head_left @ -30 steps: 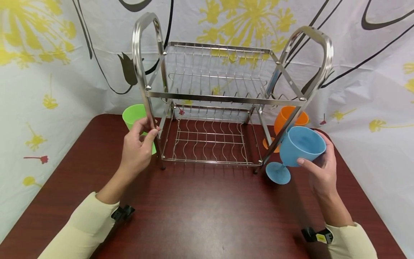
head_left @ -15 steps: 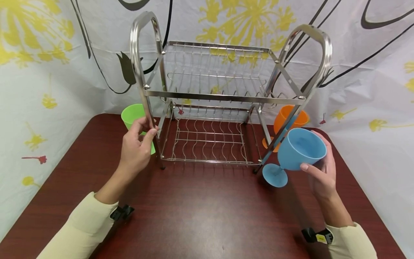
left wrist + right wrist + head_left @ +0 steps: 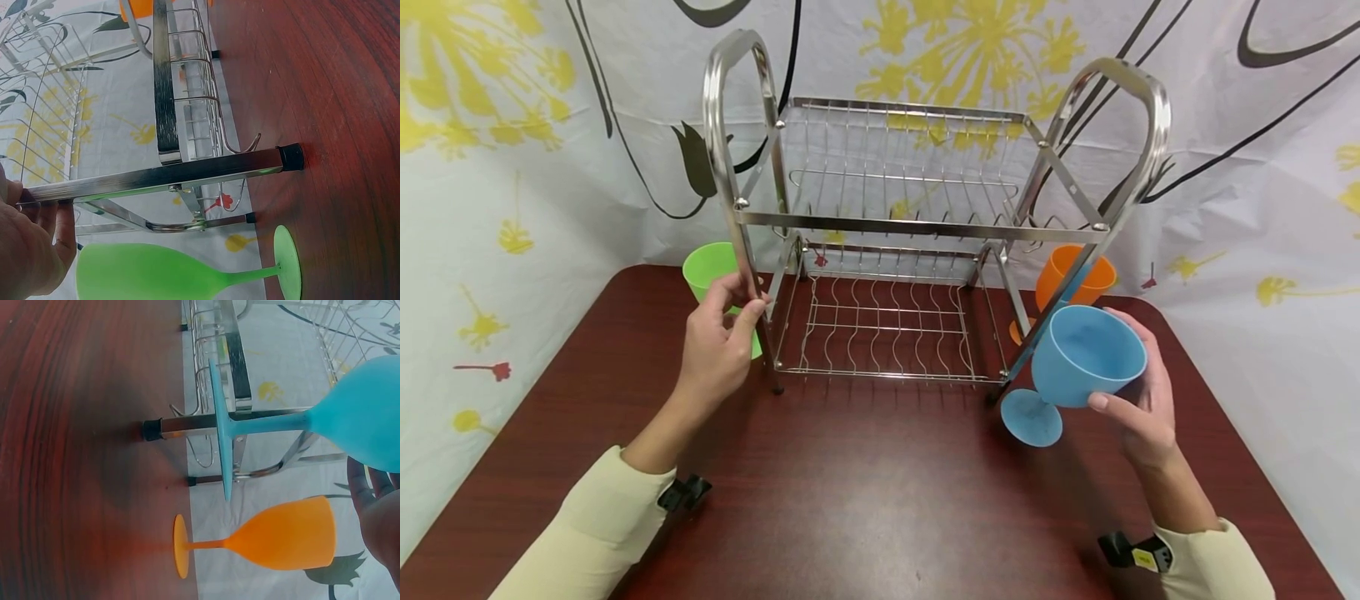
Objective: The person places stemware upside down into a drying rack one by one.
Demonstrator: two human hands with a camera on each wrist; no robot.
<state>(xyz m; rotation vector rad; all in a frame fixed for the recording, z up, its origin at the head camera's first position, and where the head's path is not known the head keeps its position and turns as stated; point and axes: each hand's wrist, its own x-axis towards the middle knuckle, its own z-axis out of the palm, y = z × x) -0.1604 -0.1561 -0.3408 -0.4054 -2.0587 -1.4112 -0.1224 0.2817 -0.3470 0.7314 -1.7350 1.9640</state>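
My right hand (image 3: pixel 1150 408) holds a blue goblet (image 3: pixel 1078 367) by its bowl, thumb on the near side. In the right wrist view the goblet's foot (image 3: pixel 220 431) hangs above the table, in front of the rack's right front leg. My left hand (image 3: pixel 718 337) pinches the left front upright of a two-tier metal dish rack (image 3: pixel 917 225), as the left wrist view also shows. A green goblet (image 3: pixel 706 268) stands behind that hand, partly hidden by it and the upright. Both tiers of the rack hold nothing.
An orange goblet (image 3: pixel 1086 279) stands by the rack's right side, partly hidden by the upright and the blue goblet. The dark red-brown table (image 3: pixel 880 483) extends in front of the rack. A white sheet with flower prints (image 3: pixel 587 183) hangs behind.
My right hand has brought the blue goblet a little left and nearer to me, its foot shifting the same way. My left hand stays on the upright.
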